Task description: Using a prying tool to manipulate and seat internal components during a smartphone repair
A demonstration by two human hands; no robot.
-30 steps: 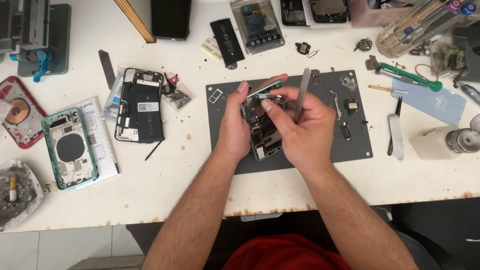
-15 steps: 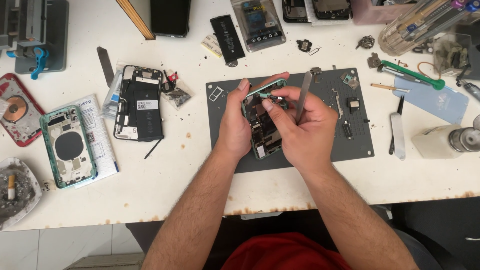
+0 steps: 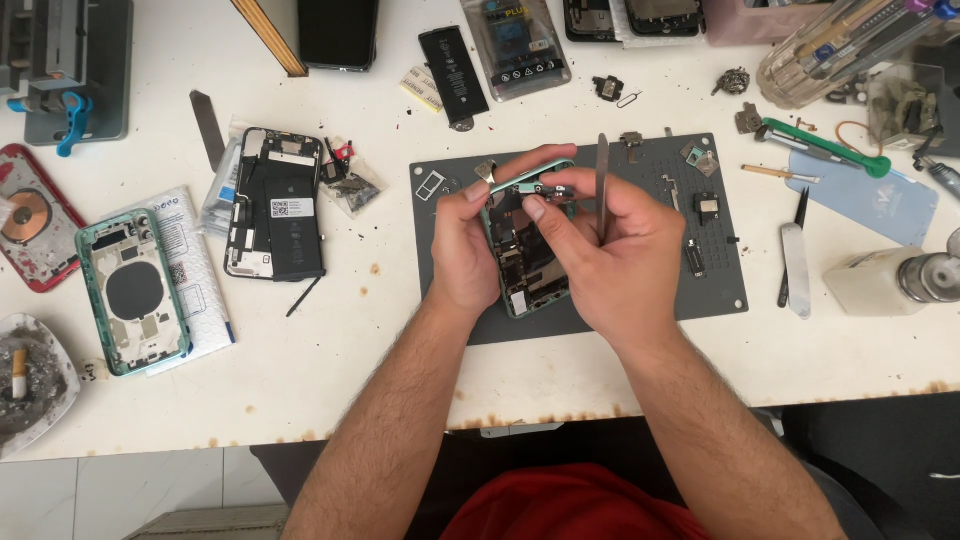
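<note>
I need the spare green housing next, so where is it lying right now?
The green housing lies at the left of the table in the head view, on a printed sheet, between the red back cover and the opened black phone.

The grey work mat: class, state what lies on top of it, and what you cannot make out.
On the grey work mat lie small loose parts. Above it, the left hand and right hand hold an opened green phone frame. The mat beneath them is hidden.
</note>
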